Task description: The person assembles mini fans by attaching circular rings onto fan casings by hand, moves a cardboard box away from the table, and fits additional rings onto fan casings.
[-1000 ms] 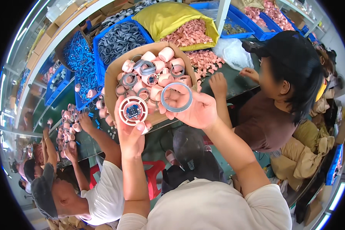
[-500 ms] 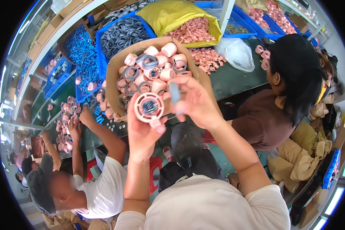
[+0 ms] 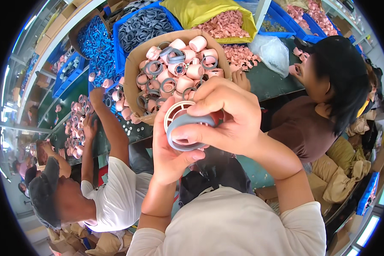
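My left hand (image 3: pixel 161 158) is wrapped round a pink round plastic housing (image 3: pixel 173 113), its spoked open face partly showing. A grey ring (image 3: pixel 187 120) lies tilted across that face, pinched between the thumb and fingers of my right hand (image 3: pixel 237 117). Ring and housing overlap; whether the ring is seated on it I cannot tell. Just beyond my hands stands a cardboard box (image 3: pixel 133 64) heaped with pink housings (image 3: pixel 184 82), several of them with loose grey rings (image 3: pixel 153 67) lying among them.
Behind the box are a blue bin of grey rings (image 3: pixel 141 27), a yellow sack (image 3: pixel 192 13) of small pink parts and a clear plastic bag (image 3: pixel 269 53). Blue parts (image 3: pixel 96 40) fill a bin at left. Co-workers sit close on my left (image 3: pixel 115 196) and right (image 3: pixel 292 115).
The grey ring in my right hand has come from beside the housing onto its face. My hands are closer together. The co-worker on the right has lifted a hand toward pink parts.
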Demonstrator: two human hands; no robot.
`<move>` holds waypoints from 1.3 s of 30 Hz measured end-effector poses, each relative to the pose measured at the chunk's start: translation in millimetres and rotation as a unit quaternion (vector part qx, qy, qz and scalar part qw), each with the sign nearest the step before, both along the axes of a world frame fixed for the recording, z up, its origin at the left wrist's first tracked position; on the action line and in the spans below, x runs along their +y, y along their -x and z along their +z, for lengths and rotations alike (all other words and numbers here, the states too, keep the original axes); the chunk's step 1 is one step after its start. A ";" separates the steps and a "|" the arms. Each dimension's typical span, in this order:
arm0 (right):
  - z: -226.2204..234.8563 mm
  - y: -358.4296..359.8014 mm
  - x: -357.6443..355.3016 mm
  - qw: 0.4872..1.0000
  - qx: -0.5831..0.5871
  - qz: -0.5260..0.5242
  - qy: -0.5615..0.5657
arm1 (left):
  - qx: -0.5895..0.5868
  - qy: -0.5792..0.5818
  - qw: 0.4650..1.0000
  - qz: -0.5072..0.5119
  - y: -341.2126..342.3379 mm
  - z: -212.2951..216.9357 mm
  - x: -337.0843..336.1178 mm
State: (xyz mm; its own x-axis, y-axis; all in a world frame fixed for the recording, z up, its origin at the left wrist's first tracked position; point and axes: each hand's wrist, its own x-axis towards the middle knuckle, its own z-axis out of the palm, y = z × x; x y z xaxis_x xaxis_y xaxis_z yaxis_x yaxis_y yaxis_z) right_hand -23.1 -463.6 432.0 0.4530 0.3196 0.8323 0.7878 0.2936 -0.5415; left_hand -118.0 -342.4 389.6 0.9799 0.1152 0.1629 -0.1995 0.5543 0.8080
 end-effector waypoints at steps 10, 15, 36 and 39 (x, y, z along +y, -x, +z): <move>10.0 10.7 0.5 0.997 -0.061 -0.016 -0.039 | -0.029 -0.040 0.997 0.067 8.4 13.5 -12.5; -1.0 12.7 -1.3 0.996 -0.058 -0.009 -0.070 | -0.048 -0.085 0.992 0.077 7.3 13.0 -14.2; -95.0 -35.2 81.8 0.935 0.260 0.085 0.228 | 0.068 -0.246 0.941 0.221 -6.2 -71.9 89.4; -97.4 -93.0 53.1 0.921 0.326 -0.013 0.212 | 0.153 -0.036 0.907 0.390 -7.5 -129.3 165.2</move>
